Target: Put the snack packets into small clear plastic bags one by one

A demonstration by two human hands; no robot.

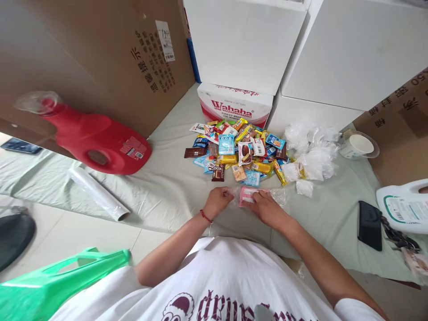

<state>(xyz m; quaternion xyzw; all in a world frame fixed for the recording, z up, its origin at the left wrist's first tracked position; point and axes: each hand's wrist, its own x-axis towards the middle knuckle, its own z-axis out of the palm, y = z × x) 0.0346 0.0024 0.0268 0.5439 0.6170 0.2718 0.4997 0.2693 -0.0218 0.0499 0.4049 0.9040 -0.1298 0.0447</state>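
My left hand [219, 201] is closed in a pinch on the left edge of a clear plastic bag [279, 195] lying on the pale cloth. My right hand [265, 208] presses on the bag, fingers closed over a pink snack packet [248, 195] inside it. Just beyond my hands lies a heap of small wrapped snacks [239, 151] in many colours. To the right of the heap is a pile of crumpled clear bags [312, 151].
A red detergent jug [96, 140] lies at left by a roll of clear film [98, 194]. A Wahaha carton [234, 104], white boxes and brown cartons stand behind. At right are a white cup [357, 146], black phone [369, 225], keys and a white jug [406, 207]. A green bag [50, 281] is near left.
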